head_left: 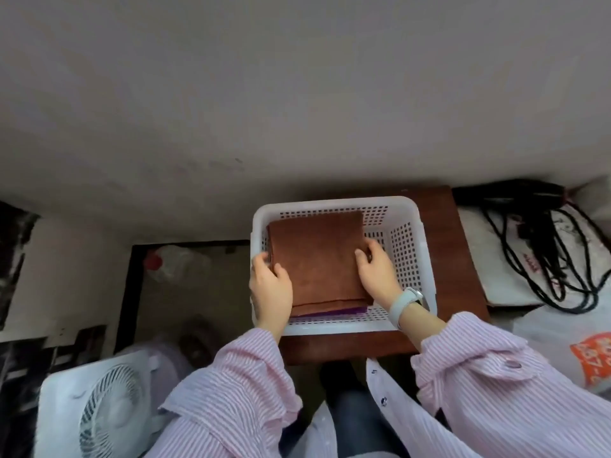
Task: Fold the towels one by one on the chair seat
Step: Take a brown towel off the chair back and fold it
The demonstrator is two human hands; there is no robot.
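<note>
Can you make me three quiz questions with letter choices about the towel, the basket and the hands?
1. Where is the brown towel?
A. Inside the white basket
B. On the floor
C. Draped over the fan

2. What colour is the towel edge peeking out under the brown one?
A. Green
B. Yellow
C. Purple

3. What are the hands doing?
A. Both hang free in the air
B. The left hand and the right hand hold the brown towel's sides
C. One lifts the basket

Answers:
1. A, the folded towel lies within the basket's holed walls.
2. C, a purple towel shows along the near edge beneath it.
3. B, fingers curl over the towel's left and right edges.
</note>
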